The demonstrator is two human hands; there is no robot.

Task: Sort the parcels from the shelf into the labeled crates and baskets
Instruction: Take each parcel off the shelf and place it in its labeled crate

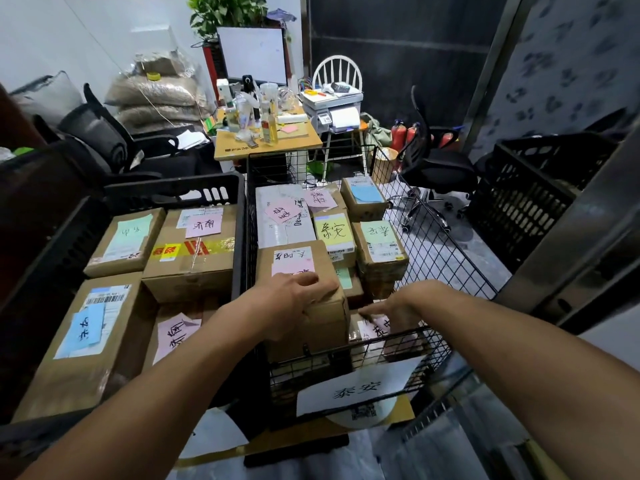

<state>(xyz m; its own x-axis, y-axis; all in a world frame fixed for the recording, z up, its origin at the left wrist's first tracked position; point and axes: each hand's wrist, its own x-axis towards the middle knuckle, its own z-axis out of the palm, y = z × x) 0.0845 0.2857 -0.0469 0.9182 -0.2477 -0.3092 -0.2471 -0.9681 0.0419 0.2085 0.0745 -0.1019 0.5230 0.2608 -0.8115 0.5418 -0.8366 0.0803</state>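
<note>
My left hand (pixel 294 296) grips the near top edge of a brown cardboard parcel (pixel 296 261) with a pink note, standing in the black wire basket (pixel 436 237). Low at that box's right side, my right hand (pixel 391 315) reaches into the basket and touches a smaller parcel with a pink note (pixel 372 329). A white paper label (pixel 360 386) hangs on the basket's front. Several more noted parcels fill the basket behind. To the left, a black plastic crate (pixel 173 190) holds several brown parcels (pixel 190 251) with pink, green and blue notes.
Another black crate (pixel 526 188) stands at the right beside a metal post. Behind the basket are a cluttered wooden desk (pixel 266 143), a printer (pixel 334 110), office chairs (pixel 433 161), stacked sacks and fire extinguishers. Grey floor shows right of the basket.
</note>
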